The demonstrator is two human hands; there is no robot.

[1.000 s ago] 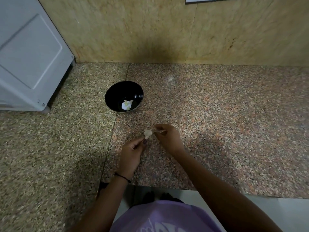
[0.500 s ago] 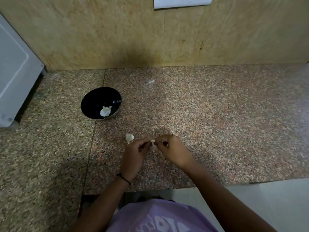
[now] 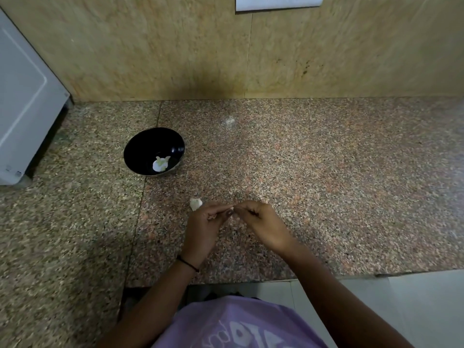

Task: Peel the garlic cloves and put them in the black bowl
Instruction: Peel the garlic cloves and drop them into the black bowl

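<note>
The black bowl stands on the counter at the left, with pale peeled garlic lying in its bottom. In front of it, my left hand and my right hand meet fingertip to fingertip. Between them they pinch a small garlic clove; only a pale sliver of it shows. A whitish garlic piece lies on the counter, just beside the fingers of my left hand. Whether it is skin or a clove cannot be told.
The speckled granite counter runs wide to the right, and its front edge is close to my body. A white appliance stands at the far left against the tan wall. A white switch plate hangs on the wall above.
A whitish piece that was at my fingertips one second ago now lies on the counter left of my left hand. Both hands stay together, pinching a smaller bit. The view has shifted.
</note>
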